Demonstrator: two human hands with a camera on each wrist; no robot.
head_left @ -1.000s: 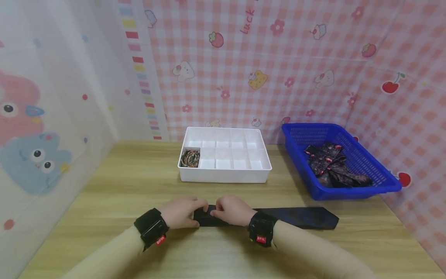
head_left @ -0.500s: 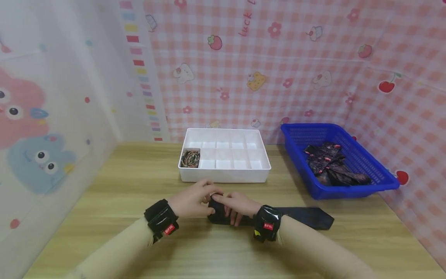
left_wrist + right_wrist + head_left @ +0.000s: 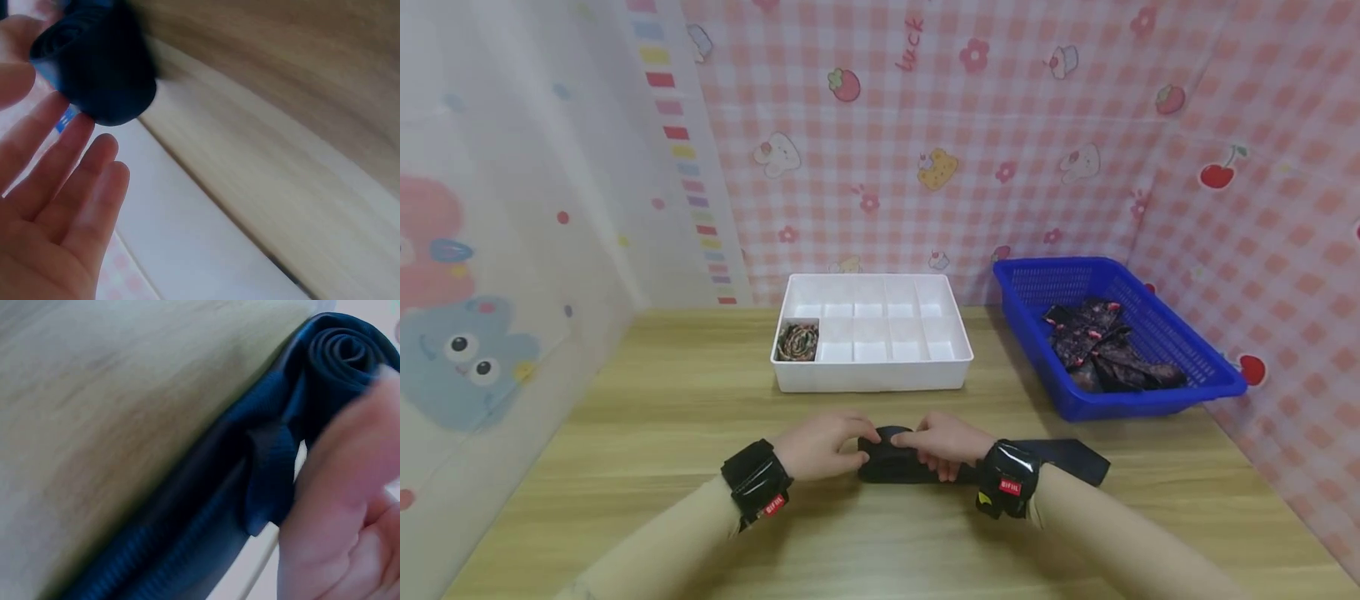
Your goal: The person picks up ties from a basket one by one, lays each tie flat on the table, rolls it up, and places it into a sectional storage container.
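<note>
A dark navy necktie (image 3: 1063, 457) lies along the table, its left part wound into a roll (image 3: 345, 350) whose spiral end shows in the right wrist view. My left hand (image 3: 820, 446) is at the roll's left side. In the left wrist view its fingers (image 3: 75, 162) are fairly straight, with the tips right at the roll. From the other side, my right hand (image 3: 951, 437) holds the roll, thumb on top and other fingers bent down along the front. The tie's pointed wide end runs out to the right, beyond my right wrist.
Behind the tie stands a white divided box (image 3: 872, 375), with a rolled patterned cloth strip (image 3: 797, 342) in its front-left compartment. At the right is a blue basket (image 3: 1097, 408) holding dark packets with red marks (image 3: 1105, 346). Patterned cloth hangs at the back and sides.
Both hands have shifted right along the tie as its left end rolled up into a thicker coil. The flat stretch at the right is shorter. The head view has also turned slightly.
</note>
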